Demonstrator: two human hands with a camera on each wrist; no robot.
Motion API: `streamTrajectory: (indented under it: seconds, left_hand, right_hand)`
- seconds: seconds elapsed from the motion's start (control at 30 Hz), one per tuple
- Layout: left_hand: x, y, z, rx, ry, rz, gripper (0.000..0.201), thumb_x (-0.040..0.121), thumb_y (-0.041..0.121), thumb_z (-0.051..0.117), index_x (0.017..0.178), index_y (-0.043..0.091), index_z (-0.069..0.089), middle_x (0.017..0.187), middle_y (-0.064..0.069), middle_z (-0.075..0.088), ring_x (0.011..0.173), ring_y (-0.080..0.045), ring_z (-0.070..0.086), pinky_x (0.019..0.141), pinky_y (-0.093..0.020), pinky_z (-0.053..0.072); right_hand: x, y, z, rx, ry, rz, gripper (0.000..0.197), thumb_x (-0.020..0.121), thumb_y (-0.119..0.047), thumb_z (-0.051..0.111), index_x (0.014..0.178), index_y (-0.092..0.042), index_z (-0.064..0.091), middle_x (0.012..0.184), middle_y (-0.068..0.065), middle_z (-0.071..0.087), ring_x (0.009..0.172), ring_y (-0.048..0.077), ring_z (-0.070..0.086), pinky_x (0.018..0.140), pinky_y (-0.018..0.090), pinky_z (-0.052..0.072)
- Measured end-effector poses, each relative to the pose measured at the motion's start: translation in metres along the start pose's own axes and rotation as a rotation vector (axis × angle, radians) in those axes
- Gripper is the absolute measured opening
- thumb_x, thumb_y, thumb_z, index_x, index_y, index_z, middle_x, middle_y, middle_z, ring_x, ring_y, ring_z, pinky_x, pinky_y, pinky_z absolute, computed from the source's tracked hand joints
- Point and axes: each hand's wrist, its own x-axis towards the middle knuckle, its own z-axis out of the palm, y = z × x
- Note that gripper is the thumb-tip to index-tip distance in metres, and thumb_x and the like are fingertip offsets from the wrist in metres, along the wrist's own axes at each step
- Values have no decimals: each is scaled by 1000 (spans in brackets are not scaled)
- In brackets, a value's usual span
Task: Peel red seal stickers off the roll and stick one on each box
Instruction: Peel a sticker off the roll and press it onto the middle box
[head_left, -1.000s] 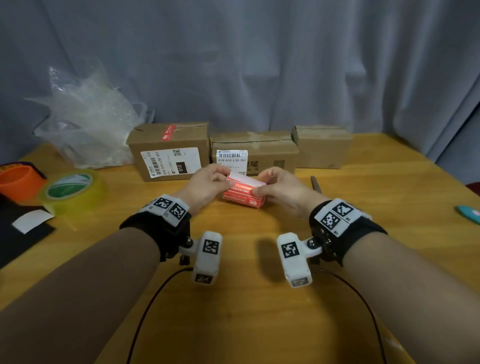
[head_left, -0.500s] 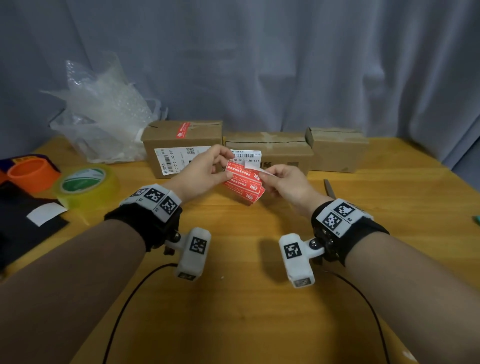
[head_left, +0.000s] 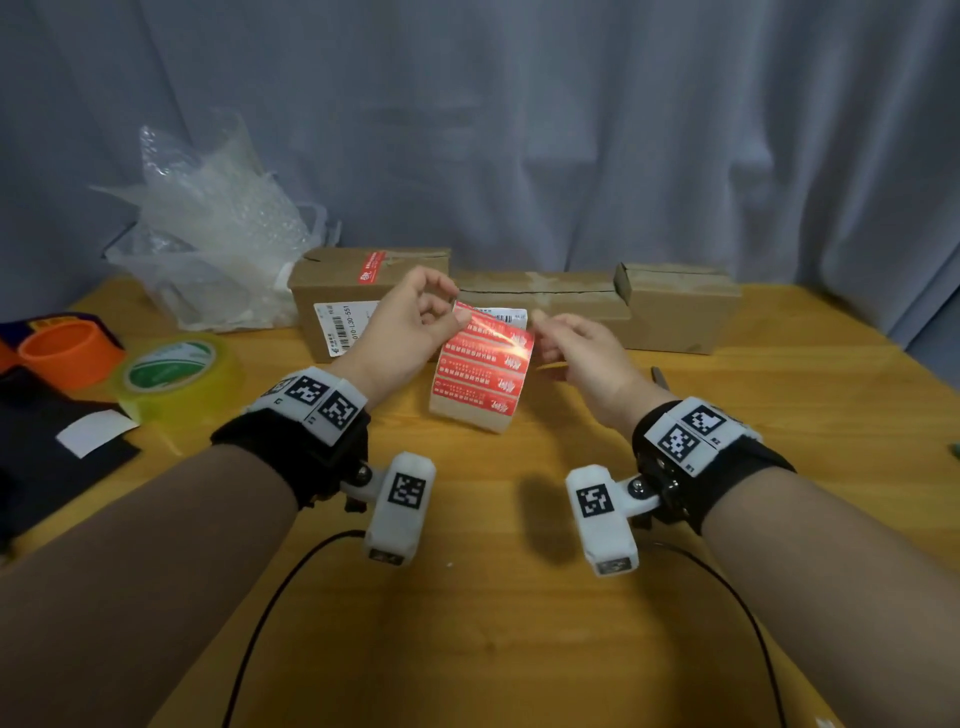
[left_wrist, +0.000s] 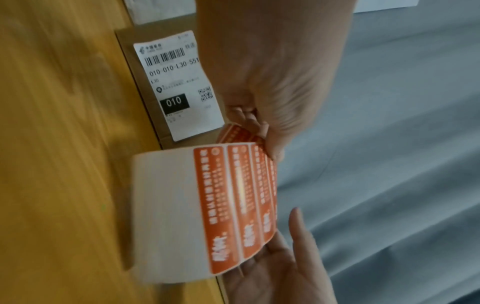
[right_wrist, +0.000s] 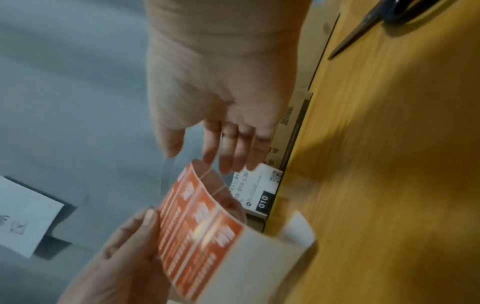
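Note:
A strip of red seal stickers (head_left: 483, 369) on white backing hangs unrolled above the table; its white lower end is near the tabletop. My left hand (head_left: 449, 314) pinches the strip's top left corner, as the left wrist view shows (left_wrist: 259, 139). My right hand (head_left: 550, 338) is at the strip's right edge with its fingers straight and grips nothing (right_wrist: 221, 152). Three cardboard boxes stand in a row behind. The left box (head_left: 332, 291) has a red sticker (head_left: 371, 266) on top. The middle box (head_left: 566, 299) and the right box (head_left: 680, 312) show none.
A bubble-wrap bag (head_left: 218, 244) lies at the back left. A yellow-green tape roll (head_left: 176, 369), an orange roll (head_left: 67, 353) and a black mat (head_left: 31, 467) with a white slip are at the left. Scissors (head_left: 660, 376) lie to the right of my right hand.
The folded strip was lifted off the table and has unrolled downward. My left hand rose with its top corner. My right hand has let go of it.

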Motion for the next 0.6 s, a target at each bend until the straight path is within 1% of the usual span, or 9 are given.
streamTrajectory:
  seconds: [0.07,0.13,0.17,0.2,0.3,0.33,0.4,0.5,0.6]
  left_hand:
    - [3,2,4,-53,76,-44,17,94,17,56,107,16,45,80,-1,64,77,-14,64,66,-25,54]
    - [6,4,7,-100,152,-74,16,95,18,54,108,17,44,81,-1,63,75,-16,65,63,-26,53]
    - [8,5,8,-95,177,-89,15,95,18,53,108,18,44,83,-2,63,74,-17,65,61,-27,53]
    - [8,5,9,-69,187,-104,16,95,19,53,108,18,44,86,-3,63,75,-17,66,61,-28,54]
    - [9,0,11,65,148,-162,20,97,24,51,114,18,42,97,-9,64,78,-18,68,57,-26,53]
    - [8,-2,12,84,127,-183,22,97,25,50,116,17,42,99,-10,65,78,-18,68,55,-24,52]
    - [4,-7,13,35,61,-224,31,96,26,52,121,13,40,96,-8,66,80,-15,68,54,-17,51]
    - [-3,-14,10,-35,-92,-317,47,91,19,61,130,10,36,92,-2,68,77,-7,65,54,-9,51]
    - [-6,-29,9,16,-131,-398,53,88,11,65,132,8,36,102,-14,68,77,-15,65,60,-18,55]
  right_hand:
    - [-1,0,6,9,-135,29,48,80,-51,59,112,-16,55,103,3,68,98,20,64,93,35,49]
    - [0,1,11,88,-176,87,69,73,-47,69,129,-18,39,114,8,65,103,22,65,97,39,49]
    - [0,3,13,115,-196,113,73,72,-41,73,131,-19,36,116,8,64,103,22,65,97,40,49]
    - [-1,3,15,131,-217,134,68,73,-34,74,129,-18,38,116,8,65,103,22,65,95,39,50]
    - [-3,3,20,127,-269,158,30,79,-18,69,104,-23,53,105,5,67,94,21,65,80,32,53]
    - [-3,3,20,128,-261,174,27,80,-15,69,100,-23,54,103,4,67,93,21,65,76,31,53]
    - [-1,5,20,143,-225,205,32,80,-10,67,107,-18,52,103,5,66,95,22,64,77,33,53]
    - [6,10,16,172,-116,238,44,83,-5,64,123,-8,46,106,7,63,96,23,63,81,35,55]
    - [11,17,16,122,-65,234,47,81,-6,66,122,-8,44,120,12,61,98,22,64,80,34,56]
